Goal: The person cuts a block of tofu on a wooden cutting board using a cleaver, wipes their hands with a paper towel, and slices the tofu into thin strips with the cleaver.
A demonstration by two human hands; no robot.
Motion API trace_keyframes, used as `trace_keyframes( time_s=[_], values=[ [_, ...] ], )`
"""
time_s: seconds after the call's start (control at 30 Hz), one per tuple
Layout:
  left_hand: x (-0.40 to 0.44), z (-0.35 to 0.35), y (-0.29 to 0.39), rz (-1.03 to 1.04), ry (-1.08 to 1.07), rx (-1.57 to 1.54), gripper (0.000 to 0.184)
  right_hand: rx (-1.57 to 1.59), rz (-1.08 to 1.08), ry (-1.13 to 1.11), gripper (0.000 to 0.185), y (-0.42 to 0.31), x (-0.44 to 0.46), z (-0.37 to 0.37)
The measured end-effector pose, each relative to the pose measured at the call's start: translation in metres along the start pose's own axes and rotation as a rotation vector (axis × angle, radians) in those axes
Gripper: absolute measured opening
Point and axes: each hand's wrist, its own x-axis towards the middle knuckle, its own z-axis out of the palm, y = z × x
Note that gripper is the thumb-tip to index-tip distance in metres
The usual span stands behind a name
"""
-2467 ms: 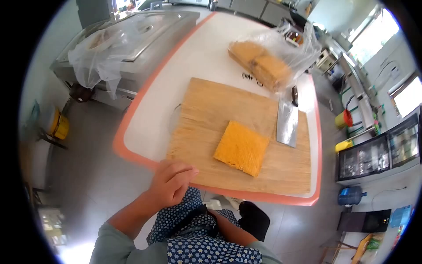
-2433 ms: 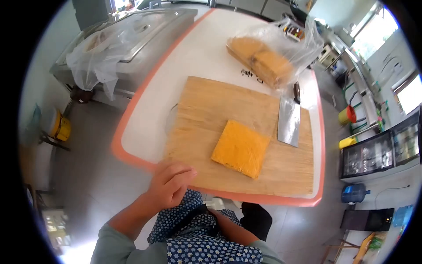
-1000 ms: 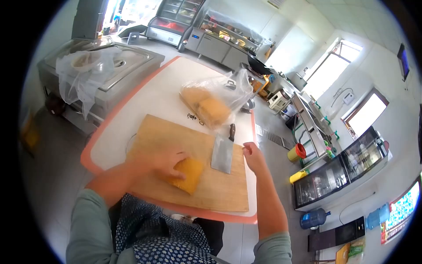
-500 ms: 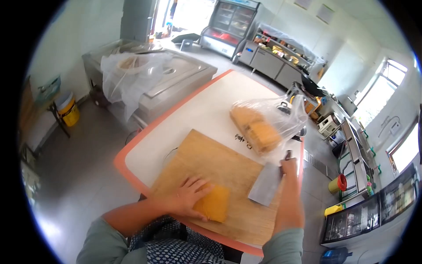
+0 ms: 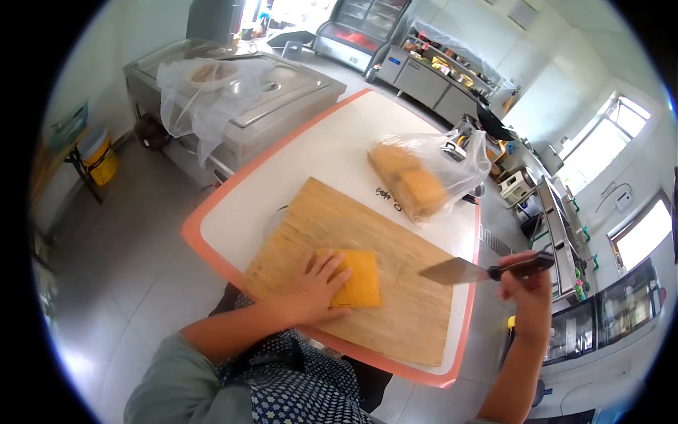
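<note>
My left hand [image 5: 314, 288] lies over the left part of a yellow-orange square slab [image 5: 362, 275], its fingers spread on top and its thumb along the near edge. The slab rests on a wooden cutting board [image 5: 381, 233]; I cannot tell what food it is. To the right, my right hand [image 5: 524, 279] is closed around the dark handle of a cleaver [image 5: 455, 271]. Its broad blade is tilted and points left over the board's right edge, apart from the slab.
Beyond the board, a clear plastic bag [image 5: 424, 173] holds more yellow-orange slabs on the white table with an orange rim [image 5: 332, 106]. A steel counter [image 5: 289, 106] with a plastic-covered bowl stands left. Sinks and a glass-door cabinet [image 5: 600, 318] line the right.
My right hand has swung the cleaver up and outward to the right, turning the blade toward the left. My left hand stays on the slab. The camera view has shifted.
</note>
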Motion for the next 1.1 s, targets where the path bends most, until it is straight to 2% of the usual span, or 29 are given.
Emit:
trace_keyframes(
  time_s=[0.07,0.17,0.23,0.3,0.33,0.47,0.63,0.67,0.73,0.87,0.93,1.07,1.1],
  values=[
    [-0.002,0.015,0.010,0.008,0.110,0.098,0.086,0.097,0.013,-0.036,0.037,-0.001,-0.019,0.013],
    [-0.016,0.013,0.013,0.081,0.171,0.025,0.085,0.269,-0.077,0.076,0.037,0.050,-0.049,0.015],
    [-0.020,0.016,0.005,0.078,0.193,0.015,0.082,0.318,-0.019,0.100,0.039,0.070,-0.071,0.013],
    [-0.029,0.015,0.000,0.082,0.177,0.017,0.080,0.544,-0.030,0.093,0.042,0.087,-0.098,0.015],
    [-0.030,0.014,-0.002,0.085,0.207,0.006,0.077,0.495,-0.101,0.024,0.046,0.104,-0.110,0.011],
    [-0.032,0.014,-0.003,0.115,0.294,0.037,0.067,0.358,-0.114,0.020,0.055,0.119,-0.148,0.023],
    [-0.034,0.015,-0.002,0.108,0.303,0.018,0.063,0.347,-0.027,0.035,0.054,0.112,-0.182,0.033],
    [-0.035,0.014,-0.001,0.113,0.314,0.022,0.062,0.524,0.151,0.137,0.053,0.117,-0.187,0.031],
    [-0.035,0.008,0.003,0.103,0.300,0.038,0.060,0.659,0.311,0.262,0.043,0.122,-0.195,0.032],
    [-0.029,0.009,-0.003,0.108,0.314,0.027,0.055,0.431,0.474,0.345,0.036,0.118,-0.190,0.032],
    [-0.024,0.011,-0.005,0.143,0.312,0.015,0.054,0.750,0.599,0.312,0.043,0.107,-0.179,0.031],
    [-0.020,0.013,-0.006,0.170,0.310,0.035,0.050,0.619,0.555,0.270,0.056,0.096,-0.174,0.035],
    [-0.020,0.010,-0.005,0.161,0.315,0.034,0.050,0.486,0.479,0.219,0.062,0.087,-0.177,0.037]
  ],
)
